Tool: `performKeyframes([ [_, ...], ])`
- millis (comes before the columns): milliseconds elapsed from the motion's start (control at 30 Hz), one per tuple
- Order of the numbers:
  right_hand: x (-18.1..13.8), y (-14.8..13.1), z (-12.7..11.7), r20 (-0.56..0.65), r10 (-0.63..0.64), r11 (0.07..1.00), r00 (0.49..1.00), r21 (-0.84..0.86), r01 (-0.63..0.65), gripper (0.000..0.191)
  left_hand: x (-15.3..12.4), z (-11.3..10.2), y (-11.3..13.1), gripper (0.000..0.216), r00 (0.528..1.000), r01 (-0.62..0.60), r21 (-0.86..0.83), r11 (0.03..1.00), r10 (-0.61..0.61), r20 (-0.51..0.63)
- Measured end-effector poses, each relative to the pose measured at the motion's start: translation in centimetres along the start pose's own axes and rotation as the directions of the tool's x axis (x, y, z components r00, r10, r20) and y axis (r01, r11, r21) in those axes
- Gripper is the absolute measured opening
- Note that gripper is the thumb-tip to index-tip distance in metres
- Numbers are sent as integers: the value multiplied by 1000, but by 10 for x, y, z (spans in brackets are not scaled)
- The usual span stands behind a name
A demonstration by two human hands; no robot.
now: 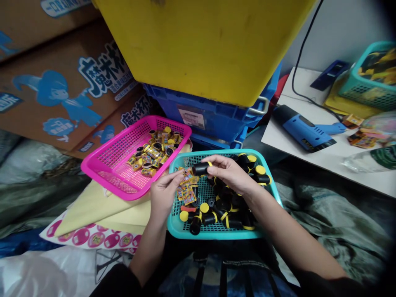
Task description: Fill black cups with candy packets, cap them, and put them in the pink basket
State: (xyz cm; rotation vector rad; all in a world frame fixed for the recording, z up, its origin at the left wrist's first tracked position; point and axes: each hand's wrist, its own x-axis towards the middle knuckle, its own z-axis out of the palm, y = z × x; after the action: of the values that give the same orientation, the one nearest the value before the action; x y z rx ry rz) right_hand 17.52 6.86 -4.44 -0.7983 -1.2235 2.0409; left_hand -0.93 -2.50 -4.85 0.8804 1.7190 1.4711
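- The black tube (pixel 200 168) is lying sideways in the fingertips of the right hand (pixel 230 172), just above the far-left corner of the teal basket (pixel 173 225). The pinch looks light, so the smooth, round tube could be rolling free and dropping among the others.
- The left hand (pixel 163 194) is closing thumb and fingers on the yellow labels (pixel 186 178), just beside the tube's end. They are thin and overlapping, so two could be lifting together, or one could be creasing or sitting skewed.
- The loose tubes (pixel 229 206) are crowding the basket under the right wrist. A dropped tube would be hard to tell from them, and spare labels on the mesh could be getting buried.
- The teal basket seems to be resting on the person's lap, not on a desk, so a shift of the knees could be tipping it.
- The pink basket (pixel 108 163) is sitting tilted on yellow sheets (pixel 93 206), its wrapped tubes (pixel 154 152) bunched at one end. A nudge from the left forearm could be spilling them.
- The heat gun (pixel 301 130) is lying on the desk (pixel 340 161), well apart, with its cable (pixel 297 70) trailing where a right elbow might be snagging it.
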Motion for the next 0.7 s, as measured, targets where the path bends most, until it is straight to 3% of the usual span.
performKeyframes([
  [367,-1,-2,-2,66,7,997,998,-75,-2,30,0,0,-12,25,1000,-5,-162,987,10,29],
  [567,0,-1,0,50,49,982,998,-187,-39,28,-2,5,4,20,993,-111,17,994,110,52],
  [700,2,7,2,66,-27,975,997,-218,41,36,-4,6,15,26,992,-27,46,999,21,122],
])
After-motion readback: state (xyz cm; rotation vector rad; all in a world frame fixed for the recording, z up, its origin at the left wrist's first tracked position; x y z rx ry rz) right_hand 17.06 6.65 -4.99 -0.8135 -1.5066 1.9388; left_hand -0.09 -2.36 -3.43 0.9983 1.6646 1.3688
